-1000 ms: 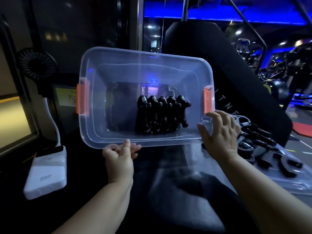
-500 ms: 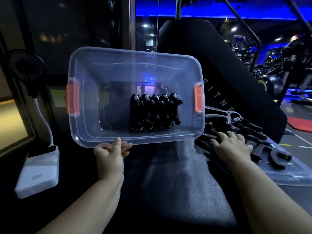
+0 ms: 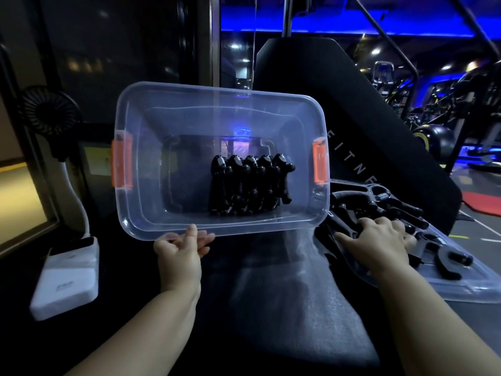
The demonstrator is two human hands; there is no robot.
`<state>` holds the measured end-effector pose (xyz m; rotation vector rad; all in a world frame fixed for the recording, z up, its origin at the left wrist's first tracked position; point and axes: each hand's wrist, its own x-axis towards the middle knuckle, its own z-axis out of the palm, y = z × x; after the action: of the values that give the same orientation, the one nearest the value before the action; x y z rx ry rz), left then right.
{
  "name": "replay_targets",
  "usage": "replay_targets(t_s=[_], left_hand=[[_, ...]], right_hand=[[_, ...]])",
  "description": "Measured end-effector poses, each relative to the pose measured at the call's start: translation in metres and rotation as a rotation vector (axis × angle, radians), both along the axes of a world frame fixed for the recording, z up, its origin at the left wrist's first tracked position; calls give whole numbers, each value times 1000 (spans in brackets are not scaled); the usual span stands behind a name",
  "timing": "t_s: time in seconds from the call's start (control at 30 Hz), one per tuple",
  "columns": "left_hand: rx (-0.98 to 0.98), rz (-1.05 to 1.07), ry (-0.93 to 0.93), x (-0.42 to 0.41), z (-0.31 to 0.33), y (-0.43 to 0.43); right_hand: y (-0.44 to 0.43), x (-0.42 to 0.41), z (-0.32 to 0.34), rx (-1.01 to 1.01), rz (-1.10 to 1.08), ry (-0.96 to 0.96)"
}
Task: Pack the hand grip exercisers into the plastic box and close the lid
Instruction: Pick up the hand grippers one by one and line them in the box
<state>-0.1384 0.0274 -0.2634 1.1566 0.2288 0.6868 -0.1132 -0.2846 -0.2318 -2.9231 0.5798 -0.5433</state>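
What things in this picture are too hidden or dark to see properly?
- Head view: whether the right hand grips any of the loose exercisers; its own back hides the fingertips.
- Head view: their count; dark, tangled, partly under the hand.
- Head view: the lid, right end cut off by the frame edge.
- Head view: print on the white device; too small.

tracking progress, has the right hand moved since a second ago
Yes, the right hand left the plastic box near its right orange latch and dropped down-right onto the loose exercisers.
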Motion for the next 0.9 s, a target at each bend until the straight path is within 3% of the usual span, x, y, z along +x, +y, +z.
replay_targets(t_s=[0.7,0.9], left_hand=[[19,4,9,-2,4,-1],[17,6,11,-1,4,0]], right_hand=[[4,-13,10,137,147,213],[-2,-14,9,179,245,171]])
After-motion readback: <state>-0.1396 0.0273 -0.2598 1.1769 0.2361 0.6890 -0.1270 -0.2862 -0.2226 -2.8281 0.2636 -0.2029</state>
